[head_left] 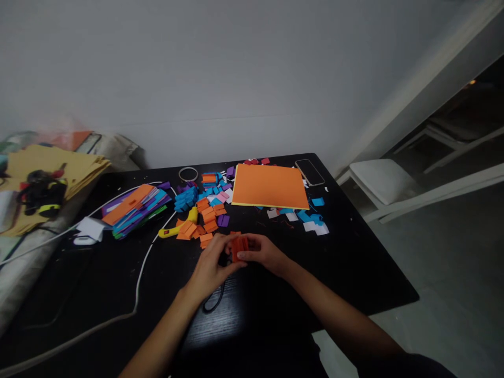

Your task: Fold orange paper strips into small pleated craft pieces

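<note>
Between my two hands, just above the black table (275,294), is a small stack of folded orange-red paper pieces (239,248). My left hand (214,262) is closed on its left side, thumb below and fingers behind. From the right, my right hand (265,254) pinches the same stack, its thumb across the front. Loose folded orange paper pieces (210,215) lie just beyond my left hand. A yellow-handled tool (169,231) lies partly under them. A dark cord loop (214,302) shows below my left wrist.
Orange sheets (271,186) lie at the back, with a phone (310,172) to their right. Blue paper pieces (186,199) and a stack of coloured strips (137,207) lie to the left. A white cable (138,283) crosses the left side. A white chair (384,181) stands at right.
</note>
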Motion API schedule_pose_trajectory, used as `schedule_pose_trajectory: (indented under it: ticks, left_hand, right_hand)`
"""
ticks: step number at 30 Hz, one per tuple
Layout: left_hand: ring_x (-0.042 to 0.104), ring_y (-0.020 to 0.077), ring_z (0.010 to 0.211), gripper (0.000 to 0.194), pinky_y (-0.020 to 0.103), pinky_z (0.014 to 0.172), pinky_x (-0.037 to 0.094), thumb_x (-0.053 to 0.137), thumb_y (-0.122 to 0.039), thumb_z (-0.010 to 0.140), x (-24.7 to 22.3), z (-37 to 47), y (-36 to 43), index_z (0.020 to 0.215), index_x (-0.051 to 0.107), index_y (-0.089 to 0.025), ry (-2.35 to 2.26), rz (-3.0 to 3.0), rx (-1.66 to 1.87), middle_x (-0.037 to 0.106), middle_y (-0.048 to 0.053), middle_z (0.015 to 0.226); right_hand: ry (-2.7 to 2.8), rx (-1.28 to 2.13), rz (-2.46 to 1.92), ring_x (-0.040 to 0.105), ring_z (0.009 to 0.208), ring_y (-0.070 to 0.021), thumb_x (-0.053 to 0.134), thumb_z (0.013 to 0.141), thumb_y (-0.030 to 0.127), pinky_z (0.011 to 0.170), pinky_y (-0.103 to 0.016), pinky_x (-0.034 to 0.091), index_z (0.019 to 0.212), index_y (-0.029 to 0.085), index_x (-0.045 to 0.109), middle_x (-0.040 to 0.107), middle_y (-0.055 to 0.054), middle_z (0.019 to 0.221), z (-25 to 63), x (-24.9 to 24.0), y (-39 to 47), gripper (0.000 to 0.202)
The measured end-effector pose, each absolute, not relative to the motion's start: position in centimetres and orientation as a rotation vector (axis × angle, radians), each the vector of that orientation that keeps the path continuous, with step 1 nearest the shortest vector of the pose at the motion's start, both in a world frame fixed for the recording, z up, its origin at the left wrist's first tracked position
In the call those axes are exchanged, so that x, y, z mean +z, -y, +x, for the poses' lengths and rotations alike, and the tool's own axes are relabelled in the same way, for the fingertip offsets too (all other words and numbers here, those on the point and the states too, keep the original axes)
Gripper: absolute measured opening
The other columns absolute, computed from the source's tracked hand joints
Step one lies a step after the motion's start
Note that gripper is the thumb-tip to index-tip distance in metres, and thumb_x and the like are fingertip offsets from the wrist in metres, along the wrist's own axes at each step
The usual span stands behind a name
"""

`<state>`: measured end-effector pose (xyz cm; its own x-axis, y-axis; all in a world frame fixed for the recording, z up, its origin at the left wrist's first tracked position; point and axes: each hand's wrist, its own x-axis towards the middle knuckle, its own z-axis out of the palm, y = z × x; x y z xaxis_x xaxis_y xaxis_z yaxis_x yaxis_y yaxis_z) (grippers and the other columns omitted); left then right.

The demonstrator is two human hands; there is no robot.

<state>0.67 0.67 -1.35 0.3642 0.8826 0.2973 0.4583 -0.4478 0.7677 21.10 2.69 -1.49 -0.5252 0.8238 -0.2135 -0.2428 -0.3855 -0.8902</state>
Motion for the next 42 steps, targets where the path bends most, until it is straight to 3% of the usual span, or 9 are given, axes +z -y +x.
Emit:
schedule_pose_trajectory:
  ticks: [6,11,20,28,31,36,42]
  left_hand:
    - [0.061,0.0200,0.094,0.060,0.033,0.085,0.054,0.082,-0.037,0.089,-1.10,0.59,-0.67,0.142,0.054,-0.030,-1.160,2.061,0.942,0.060,0.003,0.106]
    - [0.061,0.0198,0.094,0.060,0.033,0.085,0.054,0.081,-0.035,0.089,-1.00,0.54,-0.73,0.142,0.054,-0.030,-1.162,2.057,0.937,0.060,0.003,0.106]
    - [0.062,0.0204,0.100,0.057,0.035,0.089,0.054,0.075,-0.028,0.094,-1.03,1.01,-0.33,0.145,0.051,-0.033,-1.075,2.113,0.882,0.058,0.004,0.112]
    - [0.063,0.0195,0.094,0.049,0.033,0.082,0.056,0.076,-0.029,0.093,-1.16,0.85,-0.52,0.137,0.054,-0.027,-1.135,2.121,0.931,0.063,0.004,0.111]
    - [0.065,0.0213,0.100,0.047,0.036,0.086,0.057,0.076,-0.031,0.093,-1.26,0.84,-0.55,0.134,0.055,-0.026,-1.145,2.121,0.946,0.064,0.006,0.117]
    - [0.064,0.0270,0.123,0.045,0.044,0.101,0.057,0.077,-0.031,0.092,-1.36,0.89,-0.60,0.132,0.057,-0.026,-1.145,2.126,0.979,0.063,0.011,0.130]
    - [0.065,0.0287,0.128,0.048,0.049,0.106,0.056,0.076,-0.028,0.092,-1.53,0.92,-0.67,0.135,0.055,-0.027,-1.099,2.149,0.968,0.065,0.012,0.135]
  right_hand:
    - [1.024,2.006,-0.894,0.074,0.106,-0.0247,0.086,0.074,0.031,0.098,-0.040,0.055,0.117,0.022,0.075,0.078,-0.006,0.115,21.24,-1.73,-2.57,0.045]
    - [0.992,2.026,-0.889,0.075,0.102,-0.0254,0.075,0.074,0.025,0.093,-0.040,0.057,0.118,0.018,0.073,0.078,-0.009,0.115,21.23,-1.74,-2.55,0.044]
    - [1.111,1.809,-1.044,0.068,0.083,-0.0177,0.078,0.065,0.016,0.086,-0.032,0.052,0.100,0.019,0.076,0.076,0.001,0.090,20.86,-1.77,-2.53,0.035]
    - [1.079,1.816,-1.080,0.069,0.089,-0.0213,0.066,0.068,0.022,0.081,-0.034,0.056,0.105,0.021,0.073,0.075,-0.001,0.096,20.83,-1.68,-2.37,0.037]
    - [1.046,1.822,-1.087,0.070,0.091,-0.0217,0.062,0.068,0.023,0.079,-0.033,0.057,0.106,0.022,0.072,0.074,-0.002,0.101,20.87,-1.80,-2.40,0.039]
    - [1.083,1.757,-1.114,0.068,0.101,-0.0215,0.067,0.070,0.022,0.088,-0.034,0.057,0.103,0.022,0.072,0.073,-0.003,0.109,20.80,-1.70,-2.48,0.033]
    - [1.125,1.743,-1.127,0.071,0.097,-0.0212,0.073,0.076,0.024,0.083,-0.035,0.059,0.111,0.021,0.068,0.073,-0.004,0.108,20.77,-1.97,-2.42,0.036]
